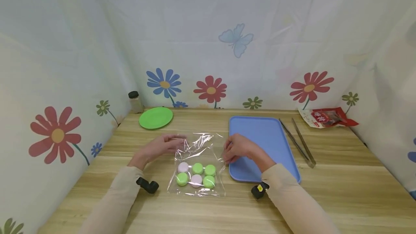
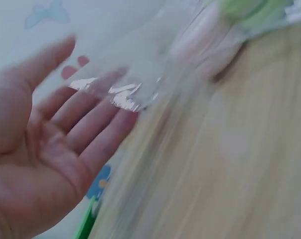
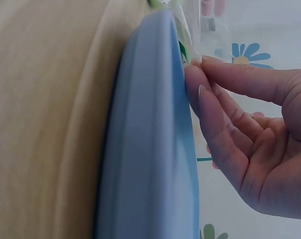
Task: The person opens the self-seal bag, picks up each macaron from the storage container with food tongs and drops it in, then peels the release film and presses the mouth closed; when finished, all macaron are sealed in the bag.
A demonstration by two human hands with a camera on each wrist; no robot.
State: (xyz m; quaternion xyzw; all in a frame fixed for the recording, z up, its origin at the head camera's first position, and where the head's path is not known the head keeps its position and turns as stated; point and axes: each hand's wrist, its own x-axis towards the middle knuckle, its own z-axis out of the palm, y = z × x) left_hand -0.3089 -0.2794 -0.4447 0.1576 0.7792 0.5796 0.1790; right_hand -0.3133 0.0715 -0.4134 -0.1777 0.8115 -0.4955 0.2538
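Note:
A clear plastic bag lies on the table in front of me, with several green and pale lilac macarons in its near half. My left hand is at the bag's upper left corner. In the left wrist view its fingers extend behind the film, the thumb standing apart. At the bag's right edge, over the rim of the blue tray, my right hand pinches the film between thumb and forefinger.
Metal tongs lie right of the tray. A red and white snack packet rests at the back right. At the back left are a green plate and a small jar with a black lid. A flowered curtain encloses the table.

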